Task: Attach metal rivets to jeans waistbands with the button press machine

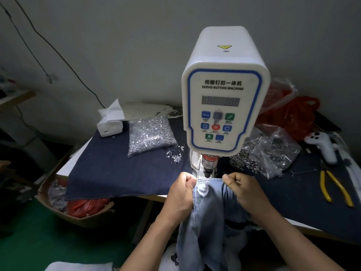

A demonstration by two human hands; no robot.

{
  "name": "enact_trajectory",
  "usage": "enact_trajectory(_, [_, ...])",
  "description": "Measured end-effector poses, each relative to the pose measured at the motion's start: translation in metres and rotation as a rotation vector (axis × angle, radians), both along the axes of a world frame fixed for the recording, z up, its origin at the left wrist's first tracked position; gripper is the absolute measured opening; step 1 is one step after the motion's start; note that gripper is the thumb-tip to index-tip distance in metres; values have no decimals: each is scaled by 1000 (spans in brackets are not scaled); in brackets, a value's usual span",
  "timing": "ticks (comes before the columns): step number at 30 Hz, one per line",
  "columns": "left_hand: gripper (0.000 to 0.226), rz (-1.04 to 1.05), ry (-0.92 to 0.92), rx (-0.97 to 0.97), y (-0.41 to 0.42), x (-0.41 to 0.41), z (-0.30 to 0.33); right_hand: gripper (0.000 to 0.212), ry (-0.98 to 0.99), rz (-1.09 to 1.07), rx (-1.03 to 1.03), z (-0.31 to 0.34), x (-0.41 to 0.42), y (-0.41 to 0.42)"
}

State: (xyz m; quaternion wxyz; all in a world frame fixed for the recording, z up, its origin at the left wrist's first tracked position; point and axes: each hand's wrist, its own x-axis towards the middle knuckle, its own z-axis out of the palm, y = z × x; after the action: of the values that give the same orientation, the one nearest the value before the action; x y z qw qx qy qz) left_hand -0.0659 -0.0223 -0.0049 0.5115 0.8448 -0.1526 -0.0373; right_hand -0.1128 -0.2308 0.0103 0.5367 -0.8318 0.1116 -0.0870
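Right at the front edge of the surface, the jeans waistband lies stretched flat just below the punch of the button press machine, presumably so the rivet lands on taut cloth. The left hand and right hand each pinch the band in curled fingers, either side of the punch. Bags of rivets sit behind, within reach.

Rivet bag left of press machine
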Motion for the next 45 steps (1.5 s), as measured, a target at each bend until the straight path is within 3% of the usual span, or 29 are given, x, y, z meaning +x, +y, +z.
enact_trajectory(45, [20,50,51,-44,-2,-5,-1,32,31,44,-4,-10,-2,-10])
